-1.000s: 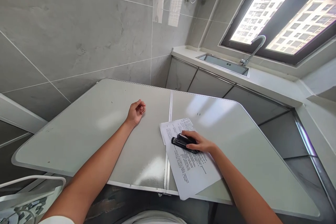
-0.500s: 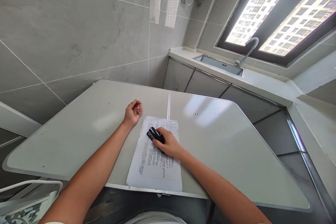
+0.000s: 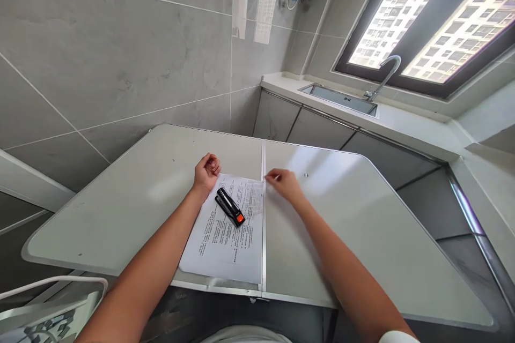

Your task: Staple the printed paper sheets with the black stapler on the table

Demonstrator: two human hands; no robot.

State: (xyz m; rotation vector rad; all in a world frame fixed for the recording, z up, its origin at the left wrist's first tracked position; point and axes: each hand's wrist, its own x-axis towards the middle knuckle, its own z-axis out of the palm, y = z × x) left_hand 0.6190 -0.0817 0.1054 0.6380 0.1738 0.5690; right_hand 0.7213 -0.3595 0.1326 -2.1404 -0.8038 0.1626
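Near left: curved rail of white tubing (image 3: pixel 60 279), set below table height. Near centre: rounded fold of pale cloth (image 3: pixel 245 335), partly cut off.

Next: tabletop of glossy pale grey-green (image 3: pixel 382 225), with rounded corners, metal edging and one straight metal seam (image 3: pixel 264 246) running near to far.

On the tabletop, left of the seam: white paper printed with dark text (image 3: pixel 241 246), lying flat, right edge along the seam. On the paper, a little far of its middle: black stapler with an orange-red patch (image 3: pixel 230 207), set diagonally, orange-red end towards near right, released from both hands.

At the paper's far left corner: bare left hand (image 3: pixel 207 170), loosely curled into a half-fist, nothing visible inside; contact with the paper impossible to tell. At the far right corner: bare right hand (image 3: pixel 279 179), thumb and forefinger brought together at the paper's edge; actual grip on the corner impossible to tell.

Beyond, right: grey cabinet fronts (image 3: pixel 322 124) under a white counter (image 3: pixel 422 123), with inset steel sink (image 3: pixel 338 97) and arched chrome tap (image 3: pixel 390 69).

Farthest: grey tiled wall (image 3: pixel 120 37) to the left; dark-framed window (image 3: pixel 440 10) to the right.
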